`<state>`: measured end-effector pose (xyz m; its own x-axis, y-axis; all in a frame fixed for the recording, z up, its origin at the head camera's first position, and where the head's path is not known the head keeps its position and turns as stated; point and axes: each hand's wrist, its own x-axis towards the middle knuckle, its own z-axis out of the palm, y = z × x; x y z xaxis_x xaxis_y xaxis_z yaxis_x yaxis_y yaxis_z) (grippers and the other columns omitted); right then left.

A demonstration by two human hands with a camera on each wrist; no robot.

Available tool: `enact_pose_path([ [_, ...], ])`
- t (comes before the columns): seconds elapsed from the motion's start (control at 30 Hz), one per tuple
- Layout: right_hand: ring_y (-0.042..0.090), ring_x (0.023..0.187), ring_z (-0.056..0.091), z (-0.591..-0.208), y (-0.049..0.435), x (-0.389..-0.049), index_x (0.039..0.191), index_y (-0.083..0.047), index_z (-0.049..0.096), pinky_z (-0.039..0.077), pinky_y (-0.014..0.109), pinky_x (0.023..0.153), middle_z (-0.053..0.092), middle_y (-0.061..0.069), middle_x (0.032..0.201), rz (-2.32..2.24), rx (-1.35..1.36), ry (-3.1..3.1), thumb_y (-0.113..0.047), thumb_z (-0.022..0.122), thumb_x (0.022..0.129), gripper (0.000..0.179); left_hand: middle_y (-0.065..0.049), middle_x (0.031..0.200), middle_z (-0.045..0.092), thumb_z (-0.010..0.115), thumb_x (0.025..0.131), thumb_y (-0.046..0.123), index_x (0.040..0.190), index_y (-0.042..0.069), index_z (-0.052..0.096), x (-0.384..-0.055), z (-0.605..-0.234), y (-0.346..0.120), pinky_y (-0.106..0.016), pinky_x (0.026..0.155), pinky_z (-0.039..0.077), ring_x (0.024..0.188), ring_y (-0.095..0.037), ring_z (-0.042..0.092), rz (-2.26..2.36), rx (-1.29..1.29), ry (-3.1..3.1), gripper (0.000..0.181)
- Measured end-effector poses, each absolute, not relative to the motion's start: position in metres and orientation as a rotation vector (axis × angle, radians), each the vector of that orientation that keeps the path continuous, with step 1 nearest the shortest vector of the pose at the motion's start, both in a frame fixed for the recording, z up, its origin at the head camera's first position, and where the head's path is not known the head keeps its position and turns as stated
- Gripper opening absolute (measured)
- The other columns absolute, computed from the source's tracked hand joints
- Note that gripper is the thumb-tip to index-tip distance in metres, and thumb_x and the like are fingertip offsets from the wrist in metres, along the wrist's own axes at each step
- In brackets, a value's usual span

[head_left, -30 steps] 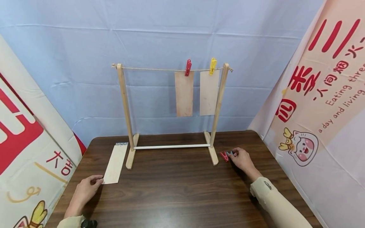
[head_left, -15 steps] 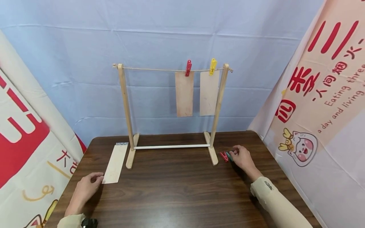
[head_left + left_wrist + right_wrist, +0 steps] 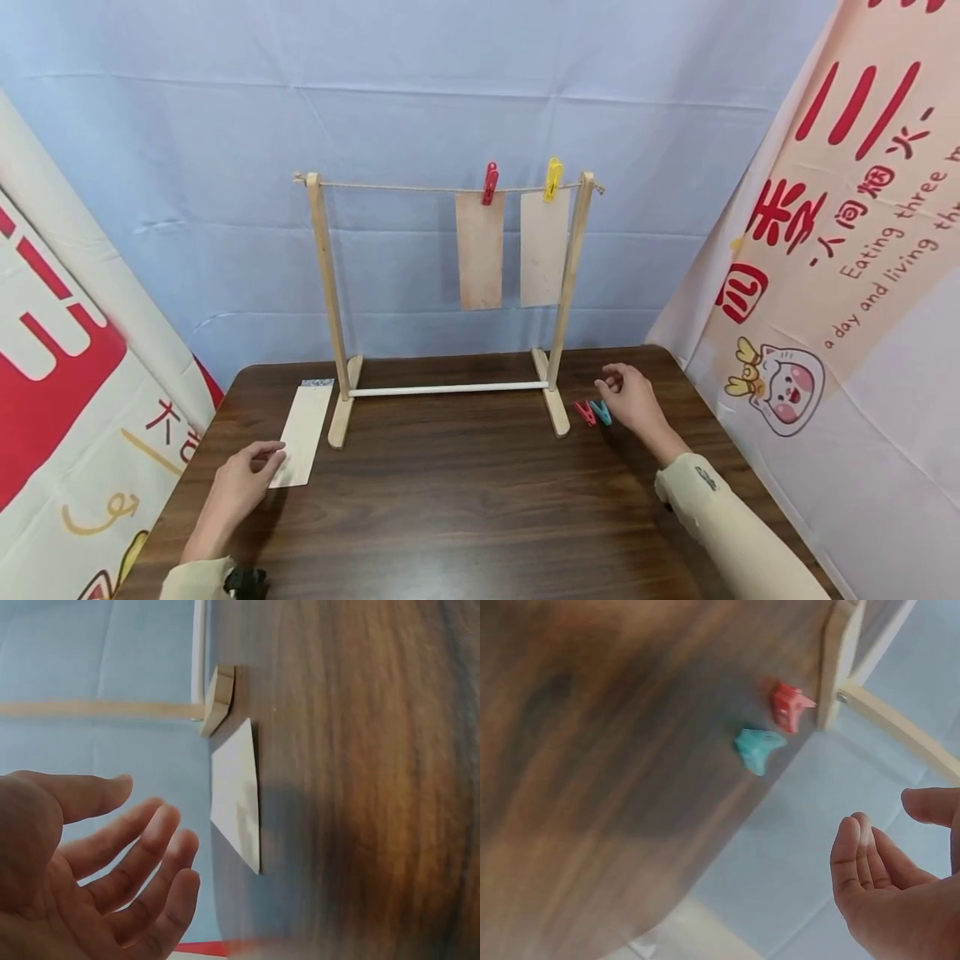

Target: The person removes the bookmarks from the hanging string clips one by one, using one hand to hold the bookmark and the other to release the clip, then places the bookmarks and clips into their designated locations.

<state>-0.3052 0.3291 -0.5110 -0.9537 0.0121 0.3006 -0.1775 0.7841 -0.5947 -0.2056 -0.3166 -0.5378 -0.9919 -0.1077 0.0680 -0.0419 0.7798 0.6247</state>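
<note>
At the table's left, a pale rectangular card (image 3: 306,425) lies flat on a small blue-patterned piece (image 3: 318,383) that shows past its far end. My left hand (image 3: 238,487) hovers over the card's near left corner, fingers loosely bent and holding nothing; the left wrist view shows it apart from the card. A red clothespin (image 3: 585,413) and a blue-green clothespin (image 3: 601,412) lie side by side at the right. Just right of them, my right hand (image 3: 633,402) is raised off the table with relaxed fingers and nothing in its grasp.
A wooden rack (image 3: 322,275) with a string line (image 3: 397,187) stands at the back. A tan card (image 3: 480,258) hangs from a red clothespin (image 3: 491,183), a paler card (image 3: 543,250) from a yellow one (image 3: 553,179). A white rod (image 3: 450,388) joins the rack's feet.
My right hand has let go of the blue-green clothespin and lifted off it, leaving it beside the red one. My left hand has left the card's edge and moved slightly up and right over it.
</note>
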Motion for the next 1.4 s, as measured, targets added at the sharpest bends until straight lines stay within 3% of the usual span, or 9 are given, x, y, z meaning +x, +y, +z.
enact_pose_path([
  [0.47, 0.031, 0.091, 0.069, -0.479, 0.315, -0.305, 0.131, 0.01, 0.066, 0.057, 0.045, 0.081, 0.069, 0.022, 0.105, 0.962, 0.199, -2.603, -0.011, 0.071, 0.104, 0.035, -0.026, 0.128, 0.073, 0.063, 0.111, 0.026, 0.134, -0.002, 0.07, -0.209, -0.53, -0.305, -0.066, 0.102, 0.047, 0.123, -0.051, 0.065, -1.0, 0.068, -2.807, 0.038],
  [0.73, 0.031, 0.091, 0.068, -0.462, 0.311, -0.304, 0.131, 0.009, 0.067, 0.056, 0.035, 0.079, 0.069, 0.021, 0.105, 0.958, 0.241, -2.564, -0.013, 0.072, 0.104, 0.036, -0.024, 0.128, 0.074, 0.063, 0.111, 0.029, 0.136, -0.001, 0.07, -0.211, -0.523, -0.296, -0.064, 0.102, 0.048, 0.122, -0.048, 0.066, -1.021, 0.041, -2.79, 0.039],
  [0.97, 0.03, 0.09, 0.068, -0.443, 0.303, -0.304, 0.131, 0.009, 0.068, 0.055, 0.029, 0.077, 0.069, 0.02, 0.105, 0.964, 0.273, -2.516, -0.011, 0.072, 0.104, 0.034, -0.022, 0.123, 0.076, 0.063, 0.111, 0.025, 0.135, 0.0, 0.07, -0.212, -0.516, -0.286, -0.059, 0.095, 0.056, 0.112, -0.042, 0.072, -1.028, -0.014, -2.744, 0.035],
  [1.17, 0.029, 0.093, 0.067, -0.426, 0.298, -0.302, 0.133, 0.006, 0.068, 0.052, 0.023, 0.078, 0.068, 0.019, 0.108, 0.983, 0.285, -2.512, -0.013, 0.072, 0.104, 0.035, -0.021, 0.125, 0.075, 0.063, 0.111, 0.026, 0.136, 0.0, 0.07, -0.214, -0.512, -0.278, -0.056, 0.098, 0.057, 0.115, -0.039, 0.072, -1.078, -0.063, -2.714, 0.036],
  [1.27, 0.028, 0.093, 0.067, -0.419, 0.296, -0.303, 0.133, 0.006, 0.068, 0.053, 0.026, 0.079, 0.068, 0.019, 0.109, 0.986, 0.303, -2.5, -0.014, 0.071, 0.105, 0.035, -0.021, 0.127, 0.075, 0.062, 0.112, 0.027, 0.137, 0.0, 0.07, -0.216, -0.509, -0.276, -0.056, 0.099, 0.057, 0.117, -0.039, 0.072, -1.094, -0.084, -2.696, 0.037],
  [1.4, 0.028, 0.092, 0.067, -0.411, 0.294, -0.304, 0.133, 0.006, 0.068, 0.057, 0.039, 0.082, 0.068, 0.018, 0.108, 0.977, 0.332, -2.474, -0.013, 0.072, 0.104, 0.034, -0.021, 0.129, 0.075, 0.062, 0.112, 0.027, 0.139, 0.001, 0.069, -0.218, -0.504, -0.273, -0.056, 0.1, 0.057, 0.118, -0.04, 0.072, -1.11, -0.111, -2.676, 0.038],
])
